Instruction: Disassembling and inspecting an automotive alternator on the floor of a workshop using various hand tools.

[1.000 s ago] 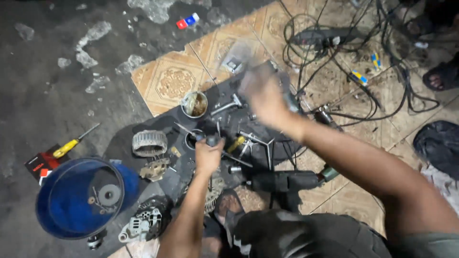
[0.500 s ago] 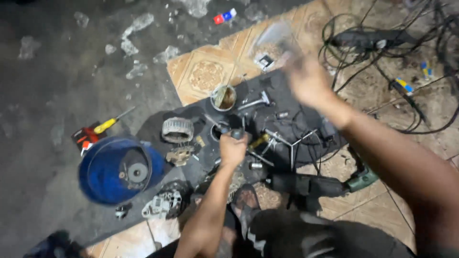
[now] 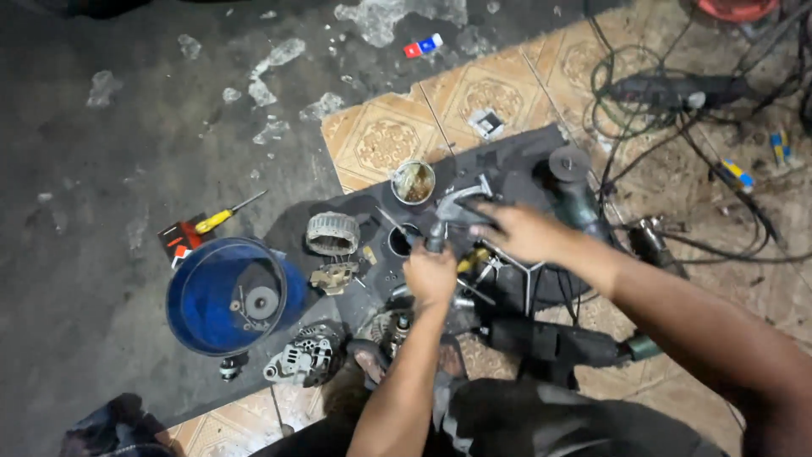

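hands are meeting at the middle of the frame over a dark mat [image 3: 516,165]. left hand [image 3: 431,275] is clenching tight around a small dark part [image 3: 435,244], holding it upright. right hand [image 3: 524,230] is reaching in from the right, fingers curled on a hammer [image 3: 452,206] just above the left fist; how firmly it is gripping cannot be told. a tin [image 3: 414,181] is sitting just above and left of the hammer. a ribbed ring [image 3: 332,233] is lying left of the hands, with a blue bucket [image 3: 199,296] further out at lower left. a yellow screwdriver [image 3: 224,215] is lying above the bucket. a drill [image 3: 562,343] is lying below the right forearm, and cables [image 3: 677,127] are tangling at upper right.
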